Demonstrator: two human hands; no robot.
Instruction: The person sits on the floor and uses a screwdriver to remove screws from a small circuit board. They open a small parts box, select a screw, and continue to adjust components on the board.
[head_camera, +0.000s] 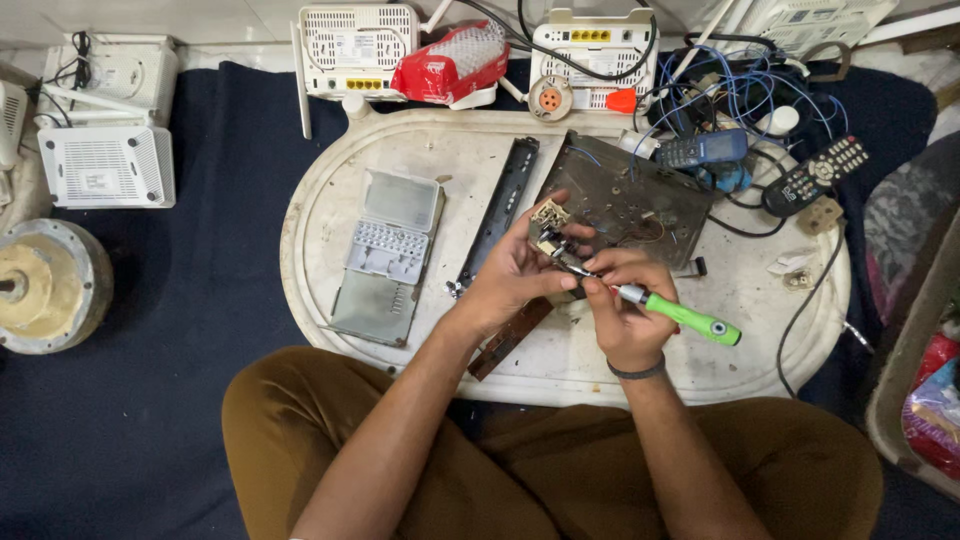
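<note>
Circuit part (549, 228) gripped in left hand (510, 275), right hand (622, 315) clasping green screwdriver (680, 315), tip seemingly against it.

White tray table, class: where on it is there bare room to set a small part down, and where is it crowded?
Bare patches: the tray table left of the open bit case, and the front right below the green screwdriver. Crowded: the back right, with the circuit board, cables, phone and remote.

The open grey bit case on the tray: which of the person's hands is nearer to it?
Left. The left hand lies just right of the bit case; the right hand, gripping the green screwdriver, is farther right.
</note>
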